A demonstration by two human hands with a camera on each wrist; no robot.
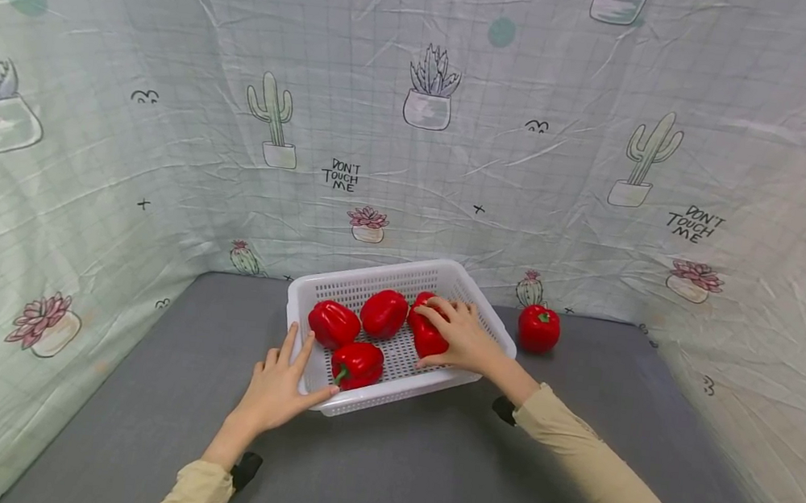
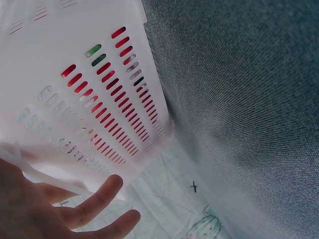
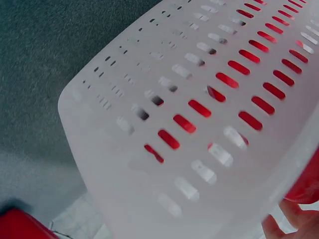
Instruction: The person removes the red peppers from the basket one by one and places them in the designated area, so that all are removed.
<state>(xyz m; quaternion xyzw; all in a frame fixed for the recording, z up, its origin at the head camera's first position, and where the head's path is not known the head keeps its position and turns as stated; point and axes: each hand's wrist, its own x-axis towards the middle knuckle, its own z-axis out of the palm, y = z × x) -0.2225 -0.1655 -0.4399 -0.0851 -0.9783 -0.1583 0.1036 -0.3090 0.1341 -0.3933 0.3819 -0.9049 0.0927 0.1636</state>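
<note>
A white perforated plastic basket (image 1: 396, 395) sits on the grey tabletop with several red bell peppers inside. My right hand (image 1: 463, 340) reaches over its right side, fingers curled round a red bell pepper (image 1: 427, 338); part of that pepper shows above the rim in the right wrist view (image 3: 306, 184). At the basket's front left corner is my left hand (image 1: 274, 391), fingers spread and fairly straight along the rim. Nearest it, a bell pepper (image 1: 359, 365) lies with its green stem toward the front. Two more, a left pepper (image 1: 334, 324) and a middle pepper (image 1: 384, 314), lie behind.
Outside the basket, to its right, another red bell pepper (image 1: 539, 329) stands stem up on the grey tabletop (image 1: 381, 476). A cactus-printed curtain (image 1: 484, 162) hangs behind the table and along both sides.
</note>
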